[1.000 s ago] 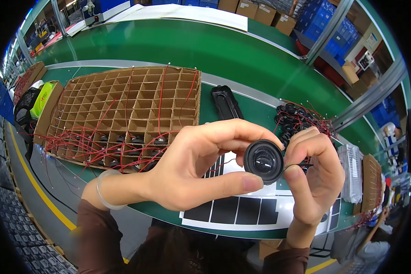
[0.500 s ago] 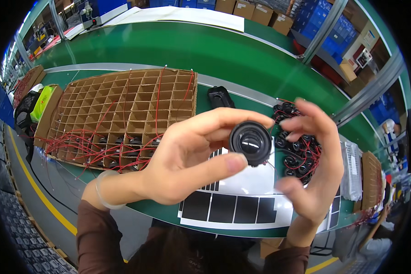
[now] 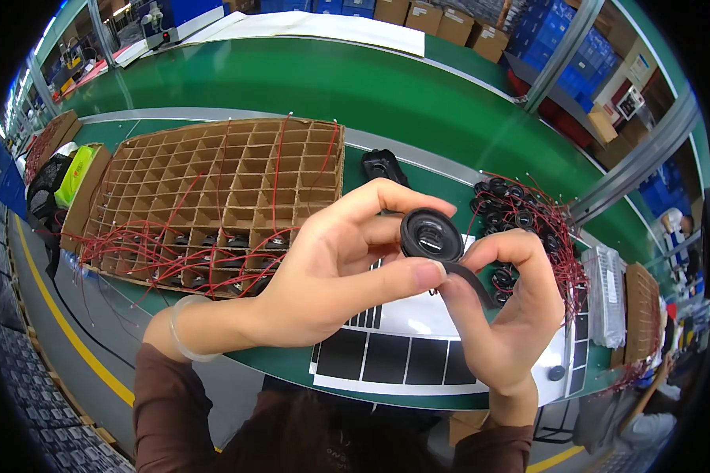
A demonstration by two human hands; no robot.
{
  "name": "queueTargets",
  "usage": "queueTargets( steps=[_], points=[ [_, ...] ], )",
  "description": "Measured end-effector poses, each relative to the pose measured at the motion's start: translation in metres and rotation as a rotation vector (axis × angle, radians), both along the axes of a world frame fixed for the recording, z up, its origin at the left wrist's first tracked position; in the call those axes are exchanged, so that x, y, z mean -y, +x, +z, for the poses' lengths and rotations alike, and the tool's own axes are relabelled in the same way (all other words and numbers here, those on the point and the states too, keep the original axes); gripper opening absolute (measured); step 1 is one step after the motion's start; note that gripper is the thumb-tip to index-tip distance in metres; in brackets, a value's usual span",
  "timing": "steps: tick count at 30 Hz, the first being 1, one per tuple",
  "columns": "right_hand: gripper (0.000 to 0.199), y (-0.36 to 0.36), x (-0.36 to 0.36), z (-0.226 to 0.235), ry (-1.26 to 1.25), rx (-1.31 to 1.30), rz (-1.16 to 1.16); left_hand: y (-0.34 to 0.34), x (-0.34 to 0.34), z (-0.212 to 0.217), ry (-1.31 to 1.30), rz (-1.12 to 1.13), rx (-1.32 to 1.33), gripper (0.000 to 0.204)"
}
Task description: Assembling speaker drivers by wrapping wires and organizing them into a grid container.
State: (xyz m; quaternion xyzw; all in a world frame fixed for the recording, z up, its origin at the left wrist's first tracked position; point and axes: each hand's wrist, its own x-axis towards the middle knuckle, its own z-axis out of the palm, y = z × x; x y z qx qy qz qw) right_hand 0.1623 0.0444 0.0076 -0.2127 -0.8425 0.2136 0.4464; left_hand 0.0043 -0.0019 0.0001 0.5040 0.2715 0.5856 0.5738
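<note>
My left hand (image 3: 315, 276) is closed on a small round black speaker (image 3: 432, 236), held by its rim between thumb and fingers with the domed front facing up. Close against its right side, my right hand (image 3: 509, 315) pinches a thin black strip (image 3: 472, 279) between thumb and forefinger. One end of the strip meets the speaker's edge near my left thumb; whether it is stuck there I cannot tell. Below the hands lie white sheets with black rectangular pieces (image 3: 386, 359). A pile of similar speakers with red wires (image 3: 521, 217) sits beyond my right hand.
A divided cardboard box (image 3: 237, 169) stands at left, with wired speakers in its near cells. Behind my hands lies a black object (image 3: 383, 167). A clear plastic tray (image 3: 606, 296) is at right, and a small black disc (image 3: 557, 373) rests on the sheet. The green bench (image 3: 292, 75) stretches behind.
My right hand has come in from the right to the speaker and now pinches a black strip against its side. The speaker in my left hand has tilted slightly.
</note>
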Motion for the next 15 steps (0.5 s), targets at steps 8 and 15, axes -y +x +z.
queueTargets(
  steps=[8, 15],
  points=[
    [0.025, 0.0019, 0.0086, 0.0049, 0.055, -0.158, -0.051, 0.0001, -0.0033, -0.0019, 0.046, 0.024, 0.061, 0.043],
    [0.023, 0.0014, 0.0086, 0.0058, 0.064, -0.102, 0.026, 0.0020, -0.0048, -0.0057, 0.080, 0.080, 0.116, 0.039]
  ],
)
